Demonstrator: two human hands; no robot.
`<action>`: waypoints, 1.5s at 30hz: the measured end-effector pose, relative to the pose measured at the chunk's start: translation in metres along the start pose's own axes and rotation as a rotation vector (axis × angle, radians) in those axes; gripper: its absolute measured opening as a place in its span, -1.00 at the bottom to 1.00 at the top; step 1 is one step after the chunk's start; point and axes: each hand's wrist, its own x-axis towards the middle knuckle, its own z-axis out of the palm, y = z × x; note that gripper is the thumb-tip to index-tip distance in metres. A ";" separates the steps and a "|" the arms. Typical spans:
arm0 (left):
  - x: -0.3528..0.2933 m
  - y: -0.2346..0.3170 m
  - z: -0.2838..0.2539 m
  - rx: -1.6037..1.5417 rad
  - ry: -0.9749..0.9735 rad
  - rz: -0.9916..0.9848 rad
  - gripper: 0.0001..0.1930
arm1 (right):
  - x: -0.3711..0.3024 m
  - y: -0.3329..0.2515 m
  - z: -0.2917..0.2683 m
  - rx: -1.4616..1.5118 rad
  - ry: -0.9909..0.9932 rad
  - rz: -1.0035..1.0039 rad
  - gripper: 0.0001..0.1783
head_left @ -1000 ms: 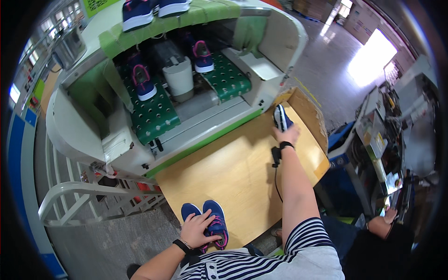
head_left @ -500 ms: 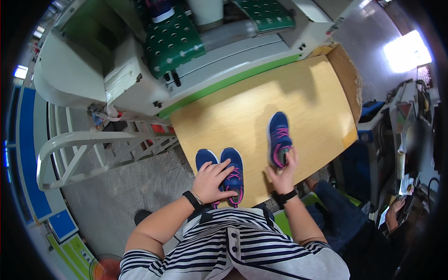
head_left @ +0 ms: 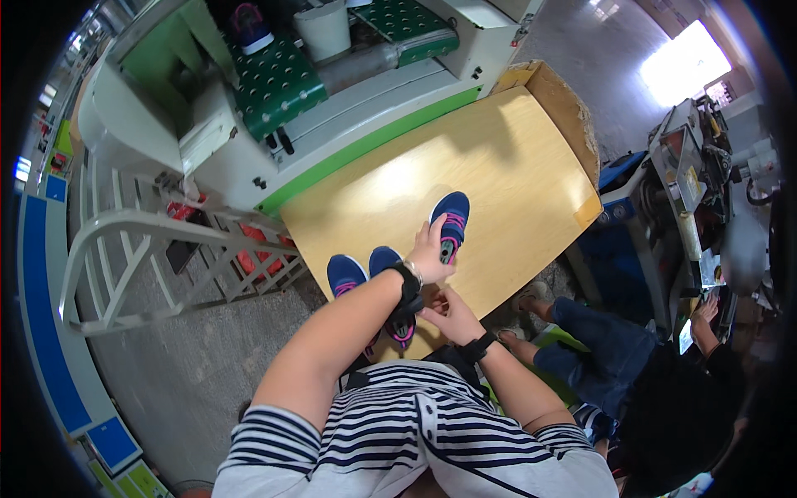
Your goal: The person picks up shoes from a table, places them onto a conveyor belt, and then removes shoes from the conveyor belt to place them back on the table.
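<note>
A blue sneaker with pink laces [head_left: 455, 206] lies on the wooden tabletop [head_left: 506, 166], toe pointing away from me. My left hand [head_left: 427, 256] reaches across and grips its left side, fingers near the laces and thumb by the heel opening. Just nearer to me, my right hand [head_left: 452, 317] is closed in a pinch below the heel; what its fingertips hold, if anything, is hidden. To the left, a second blue sneaker [head_left: 343, 272] and a third blue sneaker [head_left: 383, 257] sit side by side at the near edge, partly covered by my left forearm.
Beyond the tabletop stands a machine with a perforated green belt [head_left: 286, 87], carrying a dark shoe [head_left: 251, 31] and a white bucket [head_left: 324, 31]. A cardboard piece [head_left: 569, 116] edges the right side. White metal railing [head_left: 133, 220] stands left. Another person's legs [head_left: 594, 332] are at right.
My left hand has left the pair of sneakers and moved right onto the single one. My right hand has let go of that sneaker and drawn nearer to me. The view has shifted.
</note>
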 end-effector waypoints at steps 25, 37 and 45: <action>0.087 0.010 -0.347 -0.198 1.108 -0.003 -0.14 | 0.023 -0.262 -0.070 0.117 0.539 -1.142 -0.42; 0.131 -0.034 -0.384 -0.291 0.949 0.074 -0.30 | 0.190 -0.360 -0.089 -0.308 0.974 -1.063 -0.15; 0.075 -0.018 -0.349 0.064 1.080 0.181 -0.25 | 0.034 0.013 -0.009 -0.962 0.211 -0.446 0.17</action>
